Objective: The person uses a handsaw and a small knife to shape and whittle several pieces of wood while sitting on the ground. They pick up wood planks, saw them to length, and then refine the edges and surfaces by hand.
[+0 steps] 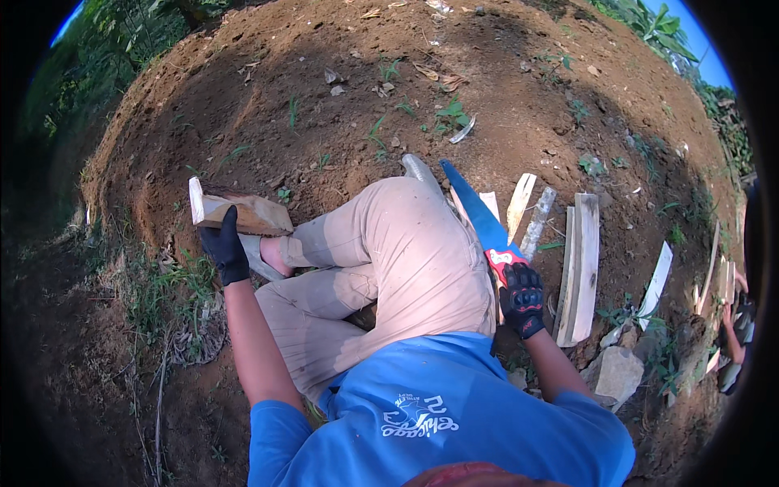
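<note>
A black glove covers my left hand [225,246], which grips the near edge of a split wood block [258,214] with its thumb up against the face. The block has pale cut wood and some darker bark, and lies beside my foot. My right hand [522,300], in a black padded glove, is closed round the red handle of a handsaw [480,213]. Its blue blade points forward and to the left, past my bent knee. The saw stands apart from the block, with my legs between them.
Split wood pieces [583,268] lie right of my right hand, near a bark-covered stick [537,223] and a pale slat [656,286]. A rock [617,375] sits by my right elbow. Another person's arm [734,345] shows at the far right. Ahead rises a bare soil slope [349,89].
</note>
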Available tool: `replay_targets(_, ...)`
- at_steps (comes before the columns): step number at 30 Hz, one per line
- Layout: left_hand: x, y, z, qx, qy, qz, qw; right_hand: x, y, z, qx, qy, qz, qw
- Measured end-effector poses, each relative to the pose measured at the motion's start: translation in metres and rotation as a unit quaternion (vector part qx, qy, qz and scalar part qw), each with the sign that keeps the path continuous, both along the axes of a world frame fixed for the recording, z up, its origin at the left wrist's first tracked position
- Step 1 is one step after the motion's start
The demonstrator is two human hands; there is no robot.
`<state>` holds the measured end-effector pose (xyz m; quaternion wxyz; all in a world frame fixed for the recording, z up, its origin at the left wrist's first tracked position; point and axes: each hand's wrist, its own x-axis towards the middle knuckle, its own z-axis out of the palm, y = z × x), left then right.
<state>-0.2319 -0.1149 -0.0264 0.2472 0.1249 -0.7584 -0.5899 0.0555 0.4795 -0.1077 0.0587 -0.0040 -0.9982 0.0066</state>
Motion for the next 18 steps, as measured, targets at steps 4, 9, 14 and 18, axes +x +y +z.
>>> replay_targets(4,0.011,-0.016,0.018,0.101,0.096,-0.045,0.989,0.018,0.010,-0.002,0.022,0.018,0.032,0.999)
replay_targets(9,0.048,-0.024,0.054,0.282,0.149,-0.089,0.943,0.014,0.007,-0.016,0.025,-0.024,-0.014,0.999)
replay_targets(14,0.021,-0.081,0.073,0.044,0.011,-0.138,0.989,0.004,0.017,-0.027,-0.008,-0.015,0.023,1.000)
replay_targets(18,0.011,-0.045,0.079,0.083,-0.062,-0.140,0.985,-0.005,0.023,-0.031,0.019,0.038,0.065,0.997)
